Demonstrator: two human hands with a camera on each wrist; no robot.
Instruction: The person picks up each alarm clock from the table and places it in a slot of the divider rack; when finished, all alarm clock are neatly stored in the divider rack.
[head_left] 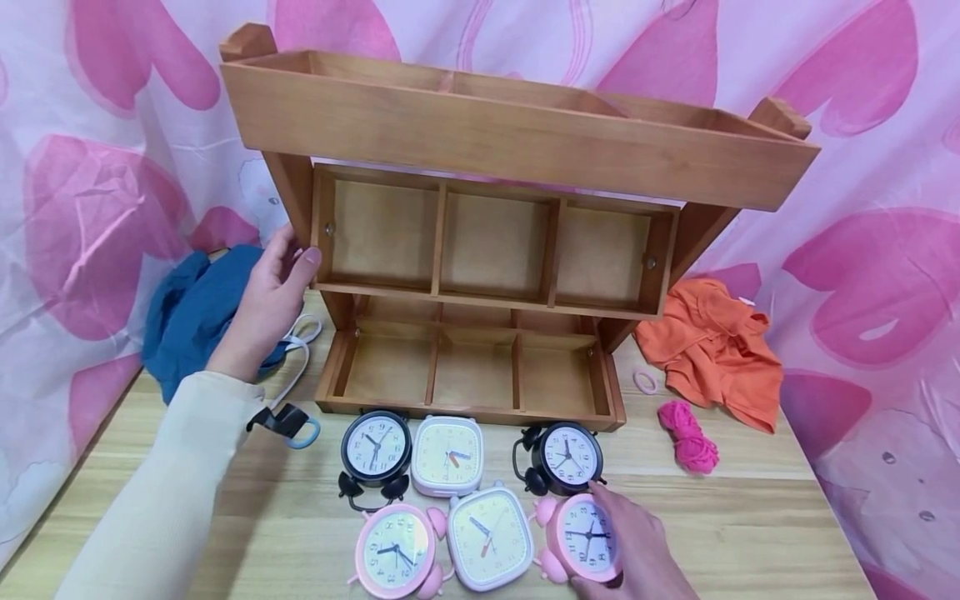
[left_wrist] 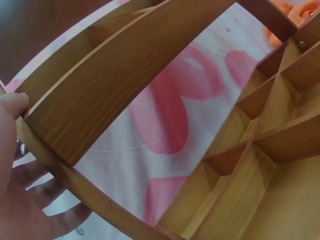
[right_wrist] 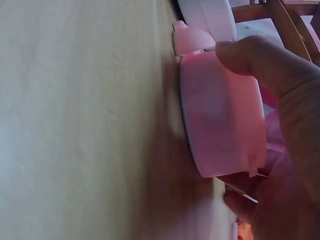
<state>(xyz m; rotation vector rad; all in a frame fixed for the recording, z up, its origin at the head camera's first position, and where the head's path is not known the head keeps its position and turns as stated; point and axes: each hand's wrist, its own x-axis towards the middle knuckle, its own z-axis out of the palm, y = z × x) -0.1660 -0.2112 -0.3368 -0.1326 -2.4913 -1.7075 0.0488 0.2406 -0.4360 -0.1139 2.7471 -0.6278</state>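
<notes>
At the left side of a tiered wooden shelf rack (head_left: 517, 125), my left hand (head_left: 273, 292) grips the side board. In the left wrist view, its thumb lies on one face and its fingers go round behind. My right hand (head_left: 641, 546) holds a pink twin-bell alarm clock (head_left: 581, 537) at the front right of the group. The right wrist view has the thumb on the clock's pink casing (right_wrist: 220, 110) and fingers at its far side. Beside that clock lie a white square clock (head_left: 491, 537), another pink clock (head_left: 395, 550) and a black clock (head_left: 567, 458).
Further clocks, one black (head_left: 377, 447) and one white (head_left: 448, 455), lie before the rack's lowest tier. Blue cloth (head_left: 187, 308) and a white cord (head_left: 300, 342) are at left. Orange cloth (head_left: 712, 342), a pink ring (head_left: 645, 382) and pink yarn (head_left: 687, 437) lie at right.
</notes>
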